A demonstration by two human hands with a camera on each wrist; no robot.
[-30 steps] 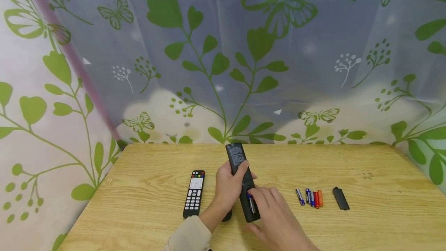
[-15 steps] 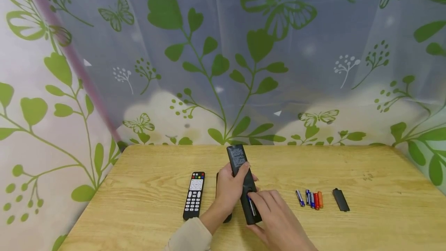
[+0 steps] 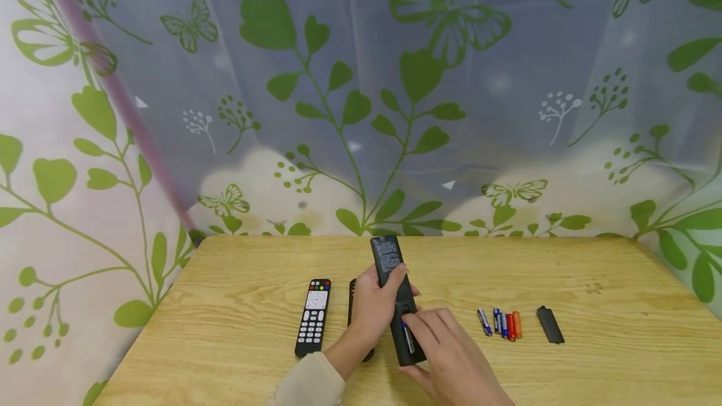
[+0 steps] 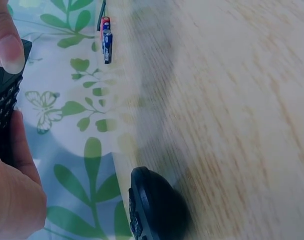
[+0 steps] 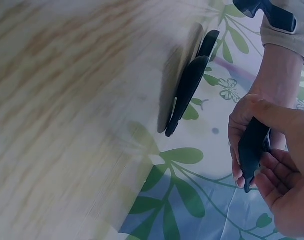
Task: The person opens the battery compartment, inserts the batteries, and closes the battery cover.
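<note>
A black remote control [image 3: 386, 252] is tilted over the table, its labelled back facing me. My left hand [image 3: 369, 306] grips it around the middle, thumb across the back. In its uncovered battery compartment sits a silver-and-blue battery [image 3: 408, 338]. My right hand [image 3: 451, 349] holds the remote's lower end, with a fingertip at the battery's upper end and the thumb at the bottom edge. The right wrist view shows the remote [image 5: 252, 147] edge-on between both hands. The right fingertips partly cover the compartment, so whether a second battery is inside cannot be seen.
A remote with white buttons [image 3: 313, 318] lies face up on the wooden table [image 3: 225, 306]. Another remote [image 3: 352, 296] is mostly hidden behind my left hand. At right are several blue, red and orange batteries [image 3: 511, 326] and a black battery cover [image 3: 550, 324]. Patterned cloth [image 3: 361, 111] hangs behind.
The remote and both hands shift very slightly right and down in view. My right fingertip stays at the battery in the compartment. Nothing on the table has been moved.
</note>
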